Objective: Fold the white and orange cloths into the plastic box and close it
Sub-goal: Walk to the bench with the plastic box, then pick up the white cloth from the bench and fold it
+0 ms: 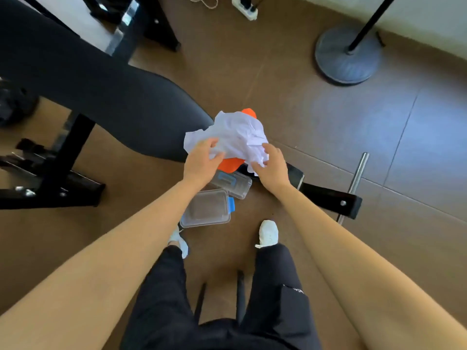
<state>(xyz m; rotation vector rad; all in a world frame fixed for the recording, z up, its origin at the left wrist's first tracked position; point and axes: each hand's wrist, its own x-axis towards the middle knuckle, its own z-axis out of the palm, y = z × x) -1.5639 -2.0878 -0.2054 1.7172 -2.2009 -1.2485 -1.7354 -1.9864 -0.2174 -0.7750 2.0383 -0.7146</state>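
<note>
A crumpled white cloth point(235, 135) is held up in front of me, above the end of a black padded bench. My left hand point(201, 164) grips its near left edge and my right hand point(273, 166) grips its near right edge. An orange cloth point(228, 164) lies mostly hidden under the white one, with a corner showing at the far side too. On the brown floor below stands a clear plastic box point(206, 209) with a blue clip. Its clear lid point(232, 184) with a blue clip lies just beyond it, partly under my left hand.
The black padded bench point(106, 97) stretches from the upper left, with its black metal frame point(328, 195) running right along the floor. A round stand base point(348, 56) sits at the far right. A power strip point(245, 8) lies at the top. My feet in white shoes stand near the box.
</note>
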